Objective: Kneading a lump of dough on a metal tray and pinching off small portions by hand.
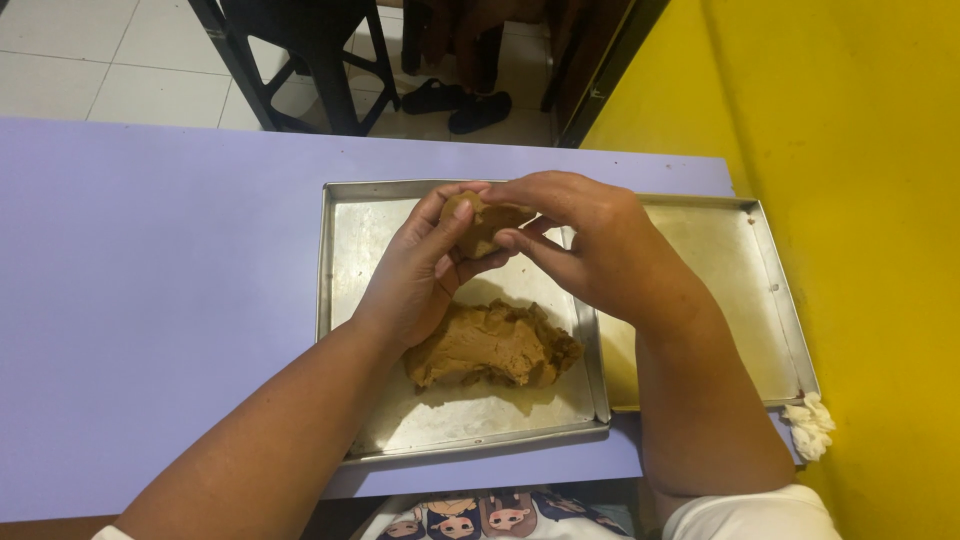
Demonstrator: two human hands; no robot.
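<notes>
A small dough ball (483,225), tan and roughly egg-shaped, sits between a person's two bare hands, raised above the far half of a metal tray (352,300). Its long axis runs left to right, tilted slightly up toward the right.

The left hand (420,270) cradles it from below and from the left: the palm faces right, the fingers curl up around the near side, and the thumb presses against the ball's left end. The right hand (590,235) comes over from the right, its fingers bent down across the top and right end of the ball, the thumb tucked under. Both hands are closed around it in a loose cupping grip, fingertips almost meeting over it. Neither hand is clearly nearer; the ball lies squarely between the two palms.

Directly below and a little nearer the person, a larger dough mass (495,345) with a rough, torn surface rests on the tray floor, well apart from the ball. A second tray (770,270), shallow and bare, lies just to the right, its edge tucked under the first. Both sit on a lilac table (150,280). A crumpled white tissue (810,425) lies at the table's right edge, beside a yellow wall (860,150). Beyond the table, dark chair legs (310,60) and black sandals (455,100) stand on a tiled floor.
</notes>
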